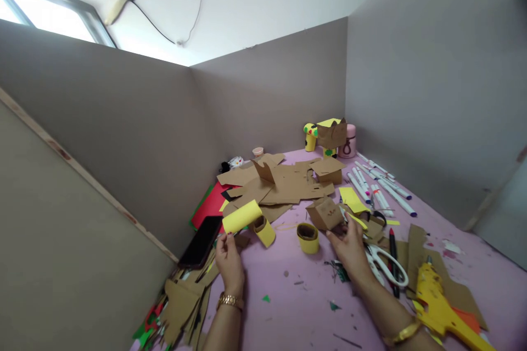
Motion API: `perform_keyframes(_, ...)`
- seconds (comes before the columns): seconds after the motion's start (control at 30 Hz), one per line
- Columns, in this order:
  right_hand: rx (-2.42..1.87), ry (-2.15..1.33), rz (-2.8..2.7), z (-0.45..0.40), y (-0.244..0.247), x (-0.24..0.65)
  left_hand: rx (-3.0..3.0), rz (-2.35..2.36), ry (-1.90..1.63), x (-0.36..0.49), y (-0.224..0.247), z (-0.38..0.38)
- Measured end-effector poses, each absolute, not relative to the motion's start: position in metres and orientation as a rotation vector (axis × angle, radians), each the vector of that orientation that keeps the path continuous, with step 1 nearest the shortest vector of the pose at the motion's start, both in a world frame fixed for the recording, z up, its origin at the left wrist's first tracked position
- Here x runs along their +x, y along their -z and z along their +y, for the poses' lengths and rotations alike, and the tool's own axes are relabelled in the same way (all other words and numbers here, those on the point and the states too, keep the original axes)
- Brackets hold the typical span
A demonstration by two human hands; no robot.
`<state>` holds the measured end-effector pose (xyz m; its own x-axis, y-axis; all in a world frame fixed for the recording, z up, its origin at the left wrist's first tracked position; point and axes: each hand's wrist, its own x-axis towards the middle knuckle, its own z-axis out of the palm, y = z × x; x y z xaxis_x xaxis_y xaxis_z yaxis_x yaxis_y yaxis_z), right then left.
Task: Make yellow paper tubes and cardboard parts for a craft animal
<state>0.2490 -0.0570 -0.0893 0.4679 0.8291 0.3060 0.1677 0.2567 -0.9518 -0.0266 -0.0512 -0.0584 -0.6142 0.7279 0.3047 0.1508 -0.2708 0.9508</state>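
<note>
My left hand [229,266], with a gold watch on the wrist, pinches the lower edge of a curled yellow paper piece [242,216]. Just right of that paper leans a yellow-wrapped cardboard tube [265,232]. Another yellow-wrapped cardboard ring [308,239] stands on the table between my hands. My right hand [352,247], a gold bangle on its wrist, has its thumb and fingers at the lower right side of a small brown cardboard box [325,214] with reddish marks on its front. The box sits tilted, and its contact with the fingertips is partly hidden.
White-handled scissors [387,266], a dark pen [392,252] and a yellow glue gun [438,299] lie at right. Several markers [381,181] are behind them. Cut cardboard [284,181] covers the back; a phone [201,241] and scraps lie left. Grey partitions [267,98] enclose the table.
</note>
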Motion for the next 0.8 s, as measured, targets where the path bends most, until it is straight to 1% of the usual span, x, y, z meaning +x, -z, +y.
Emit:
perform_keyframes(0.1, -1.317, -0.450, -0.996, -0.064, 0.078, 0.248, 1.089, 1.641, -1.921, -0.032, 0.064, -0.053)
perform_keyframes(0.2, -1.269, -0.375, -1.108, -0.074, 0.063, 0.244, 1.129, 1.684, -1.891, -0.031, 0.063, -0.056)
perform_keyframes(0.33, -1.140, -0.464, -1.405, -0.085, 0.053, 0.233, 1.214, 1.763, -1.914, -0.021, 0.050, -0.065)
perform_keyframes(0.47, -1.080, -0.563, -1.460, -0.087, 0.051, 0.228, 1.290, 1.733, -1.943, 0.003, 0.034, -0.085)
perform_keyframes(0.53, -1.039, -0.607, -1.418, -0.087, 0.050, 0.228, 1.285, 1.621, -1.855, 0.022, 0.031, -0.099)
perform_keyframes(0.67, -0.896, -0.712, -1.352, -0.087, 0.048, 0.228, 1.145, 1.348, -1.529, 0.063, 0.031, -0.120)
perform_keyframes(0.8, -0.816, -0.764, -1.380, -0.089, 0.048, 0.228, 0.870, 1.194, -1.420, 0.087, 0.024, -0.120)
